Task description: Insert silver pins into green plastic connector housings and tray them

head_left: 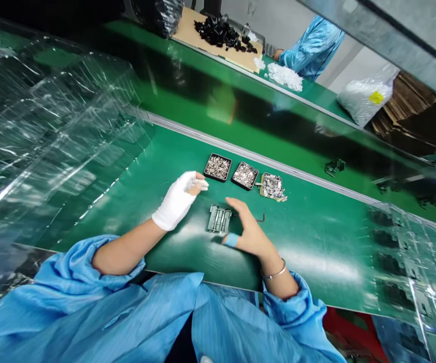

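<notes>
My left hand (181, 198), in a white glove that leaves some fingertips bare, hovers left of a small black tray of metal parts (218, 167). Its fingers point toward that tray, a little apart, and nothing shows in them. My right hand (248, 229), bare with blue tape round one finger, is open with thumb and fingers spread. It hangs just right of a grey-green slotted fixture (219, 220) that lies on the green table. A second black tray (245, 175) and a yellowish tray heaped with metal pieces (272, 186) stand farther right. Beyond my right hand lies a small hex key (262, 218).
Clear plastic trays are stacked at left (62, 136); more trays holding dark parts (402, 257) sit at right. A metal rail (278, 160) edges the table's back. Across it are black parts (220, 33), white pieces (285, 75) and another person's blue sleeve (312, 48).
</notes>
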Demonstrator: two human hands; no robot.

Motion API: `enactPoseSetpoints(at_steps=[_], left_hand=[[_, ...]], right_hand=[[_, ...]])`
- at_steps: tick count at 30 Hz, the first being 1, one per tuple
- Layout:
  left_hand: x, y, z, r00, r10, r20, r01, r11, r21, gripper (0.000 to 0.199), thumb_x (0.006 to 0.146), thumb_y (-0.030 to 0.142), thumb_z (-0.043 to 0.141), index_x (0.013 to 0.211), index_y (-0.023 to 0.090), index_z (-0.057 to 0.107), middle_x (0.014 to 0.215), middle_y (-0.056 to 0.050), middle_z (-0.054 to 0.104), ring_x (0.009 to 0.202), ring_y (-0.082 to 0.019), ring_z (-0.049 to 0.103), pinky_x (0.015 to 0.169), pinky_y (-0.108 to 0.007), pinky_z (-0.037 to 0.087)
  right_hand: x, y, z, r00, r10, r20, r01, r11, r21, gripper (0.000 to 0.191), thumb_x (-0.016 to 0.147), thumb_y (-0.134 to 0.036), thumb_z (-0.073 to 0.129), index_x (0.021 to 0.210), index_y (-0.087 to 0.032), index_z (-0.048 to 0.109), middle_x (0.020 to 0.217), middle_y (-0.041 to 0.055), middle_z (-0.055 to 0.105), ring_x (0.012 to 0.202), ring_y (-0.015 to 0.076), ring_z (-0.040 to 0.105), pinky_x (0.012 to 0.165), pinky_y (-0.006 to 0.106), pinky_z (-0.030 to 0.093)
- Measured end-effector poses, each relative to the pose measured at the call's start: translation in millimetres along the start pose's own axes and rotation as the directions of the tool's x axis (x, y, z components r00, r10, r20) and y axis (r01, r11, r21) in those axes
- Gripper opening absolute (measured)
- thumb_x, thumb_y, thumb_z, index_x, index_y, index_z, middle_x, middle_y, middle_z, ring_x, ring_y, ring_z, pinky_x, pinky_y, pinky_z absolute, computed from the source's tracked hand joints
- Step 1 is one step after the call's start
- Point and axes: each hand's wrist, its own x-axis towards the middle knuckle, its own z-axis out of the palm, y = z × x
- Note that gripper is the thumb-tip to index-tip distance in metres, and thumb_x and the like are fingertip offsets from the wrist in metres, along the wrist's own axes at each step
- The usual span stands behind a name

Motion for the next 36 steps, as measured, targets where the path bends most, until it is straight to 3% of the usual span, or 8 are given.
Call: enactPoseSetpoints(at_steps=[4, 8, 12, 16, 20, 28, 32, 36], left_hand=[[-11.9, 4.8, 7.0, 0.981, 0.117, 0.156, -0.153, 0.958, 0.242, 0.042, 0.084, 0.049, 0.051, 0.111, 0.015, 0.05, 0.1, -0.012, 0.066, 0.092, -0.024, 0.066, 0.089, -0.042, 0.053], [-31.1, 5.9, 21.5, 0.894, 0.245, 0.374, -0.429, 0.706, 0.563, 0.059, 0.077, 0.045, 0.062, 0.125, 0.014, 0.049, 0.116, -0.017, 0.063, 0.106, -0.034, 0.062, 0.09, -0.049, 0.052], [-18.5, 12.4, 14.8, 0.922, 0.225, 0.314, -0.382, 0.649, 0.658, 0.052, 0.085, 0.038, 0.051, 0.131, 0.016, 0.045, 0.121, -0.015, 0.063, 0.107, -0.03, 0.063, 0.091, -0.044, 0.052], [51.3, 30.9, -7.8, 0.986, 0.154, 0.058, -0.151, 0.699, 0.699, 0.05, 0.086, 0.044, 0.049, 0.13, 0.019, 0.045, 0.124, -0.011, 0.061, 0.113, -0.027, 0.059, 0.095, -0.039, 0.049], [147.5, 40.1, -12.5, 0.984, 0.041, -0.171, 0.117, 0.575, 0.81, 0.051, 0.087, 0.042, 0.051, 0.131, 0.017, 0.044, 0.125, -0.014, 0.06, 0.117, -0.029, 0.056, 0.097, -0.037, 0.045], [239.2, 26.7, 10.9, 0.963, -0.072, -0.26, 0.258, 0.529, 0.808, 0.056, 0.078, 0.035, 0.066, 0.121, 0.002, 0.051, 0.122, -0.031, 0.056, 0.116, -0.041, 0.054, 0.096, -0.048, 0.043], [234.5, 57.9, 8.8, 0.967, 0.038, -0.253, 0.175, 0.626, 0.76, 0.061, 0.084, 0.031, 0.059, 0.134, 0.001, 0.04, 0.134, -0.03, 0.048, 0.124, -0.035, 0.051, 0.103, -0.043, 0.041], [156.8, 94.0, -8.5, 0.96, 0.228, -0.165, -0.045, 0.702, 0.711, 0.04, 0.091, 0.03, 0.045, 0.128, 0.016, 0.05, 0.125, -0.009, 0.061, 0.109, -0.017, 0.06, 0.095, -0.026, 0.047]], right_hand=[[2.6, -6.9, 12.1, 0.996, 0.072, -0.053, -0.081, 0.981, -0.174, 0.065, 0.074, -0.032, 0.07, 0.133, -0.02, 0.046, 0.13, 0.0145, 0.055, 0.122, 0.0276, 0.052, 0.105, 0.047, 0.042], [17.4, 0.4, 22.4, 0.943, 0.229, -0.242, -0.212, 0.973, 0.095, 0.046, 0.083, -0.035, 0.061, 0.125, -0.021, 0.05, 0.122, 0.0111, 0.061, 0.106, 0.0221, 0.063, 0.094, 0.041, 0.051], [12.8, 9.0, 10.1, 0.941, 0.19, -0.28, -0.126, 0.964, 0.232, 0.051, 0.089, -0.038, 0.054, 0.136, -0.023, 0.043, 0.135, 0.0145, 0.055, 0.118, 0.0246, 0.059, 0.096, 0.042, 0.051], [-9.4, 20.8, -12.3, 0.912, 0.185, -0.367, -0.16, 0.982, 0.099, 0.05, 0.087, -0.037, 0.057, 0.135, -0.025, 0.046, 0.136, 0.0136, 0.054, 0.121, 0.0268, 0.057, 0.102, 0.048, 0.046], [-20.1, 27.1, -15.8, 0.918, 0.178, -0.355, -0.197, 0.98, -0.016, 0.038, 0.086, -0.031, 0.053, 0.123, -0.024, 0.054, 0.12, 0.0118, 0.061, 0.098, 0.0235, 0.066, 0.088, 0.043, 0.055], [-22.1, 18.2, -5.2, 0.956, 0.044, -0.29, -0.092, 0.984, -0.153, 0.04, 0.084, -0.02, 0.051, 0.123, -0.025, 0.054, 0.117, 0.0098, 0.06, 0.09, 0.021, 0.068, 0.081, 0.037, 0.059], [-26.6, 14.7, -2.7, 0.979, 0.026, -0.204, -0.069, 0.975, -0.21, 0.041, 0.085, -0.018, 0.047, 0.125, -0.022, 0.052, 0.119, 0.0111, 0.06, 0.092, 0.0199, 0.068, 0.081, 0.035, 0.059], [-32.4, 12.0, 0.5, 0.999, -0.006, -0.039, -0.005, 0.962, -0.273, 0.041, 0.087, -0.017, 0.044, 0.127, -0.02, 0.051, 0.122, 0.0111, 0.06, 0.097, 0.0192, 0.067, 0.085, 0.033, 0.058]])
